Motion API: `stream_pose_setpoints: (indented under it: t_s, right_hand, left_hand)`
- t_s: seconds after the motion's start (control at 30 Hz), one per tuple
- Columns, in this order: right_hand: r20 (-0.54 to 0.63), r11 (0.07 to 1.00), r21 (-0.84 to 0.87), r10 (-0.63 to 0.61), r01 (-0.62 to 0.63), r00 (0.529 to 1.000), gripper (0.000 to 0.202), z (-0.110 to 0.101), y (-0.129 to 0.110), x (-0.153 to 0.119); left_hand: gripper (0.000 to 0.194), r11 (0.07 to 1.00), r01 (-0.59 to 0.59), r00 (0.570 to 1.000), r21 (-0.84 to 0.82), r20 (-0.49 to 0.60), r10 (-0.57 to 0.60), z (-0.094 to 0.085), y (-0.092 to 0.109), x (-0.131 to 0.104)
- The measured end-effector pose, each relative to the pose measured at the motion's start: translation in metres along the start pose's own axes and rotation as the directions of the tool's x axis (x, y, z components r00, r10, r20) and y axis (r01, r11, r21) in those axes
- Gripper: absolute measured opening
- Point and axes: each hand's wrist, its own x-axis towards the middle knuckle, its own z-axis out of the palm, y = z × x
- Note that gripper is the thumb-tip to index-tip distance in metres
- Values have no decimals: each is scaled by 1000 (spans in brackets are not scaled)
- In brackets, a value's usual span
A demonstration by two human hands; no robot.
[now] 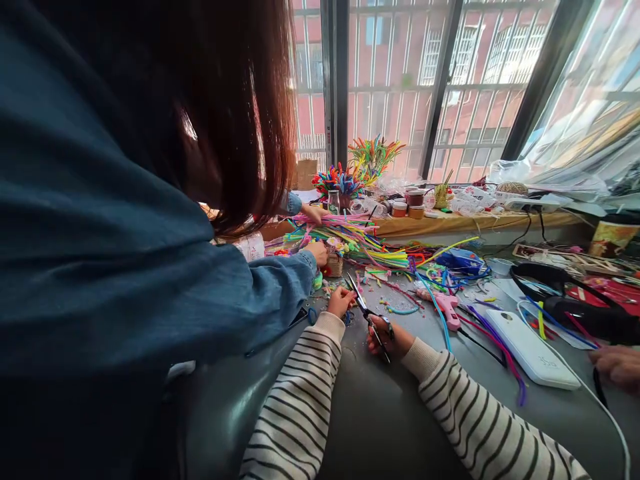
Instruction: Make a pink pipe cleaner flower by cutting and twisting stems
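My right hand is closed around the handles of a pair of scissors. Their blades point up and to the left, past my left fingertips, and stand slightly apart. My left hand is closed in a pinch beside the blades; what sits between its fingers is too small to name. Bits of fuzzy trimmings lie on the grey table around both hands. Just beyond is a small woven basket with fuzzy flowers, touched by a co-worker's hand.
A co-worker in a denim sleeve leans in on the left, over a heap of pipe cleaners. To the right lie a pink glue gun, a white power bank with a cable and a black strap. Another person's hand shows far right.
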Motion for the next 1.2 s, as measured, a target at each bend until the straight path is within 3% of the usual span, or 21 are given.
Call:
stream_pose_setpoints:
  t_s: [0.27,0.43,0.63,0.83,0.97,1.1,1.2]
  right_hand:
    - [86,1000,5,-28,28,996,35,-13,-6,-2]
    - [40,994,-16,-109,109,993,31,-17,1,2]
    - [-50,957,-129,-269,260,962,30,-7,6,-1]
    - [49,993,41,-110,108,993,36,0,-3,-8]
    - [110,995,84,-69,60,992,35,1,-11,-19]
    - [173,997,62,-61,51,983,37,-1,-11,-24]
    - [202,996,34,-93,87,975,42,-4,-9,-26]
  left_hand:
    - [27,994,73,995,-77,81,-66,-2,8,1]
    - [26,992,80,994,-100,81,-72,-1,8,0]
    - [27,990,71,996,-122,63,-64,-1,5,-1]
    - [28,983,39,997,-179,78,-26,-1,10,-3]
    - [29,975,-21,996,-223,77,39,-3,15,-3]
    - [30,968,-68,995,-243,58,85,-7,19,-3]
    - [30,950,2,991,-313,124,39,-9,23,-6]
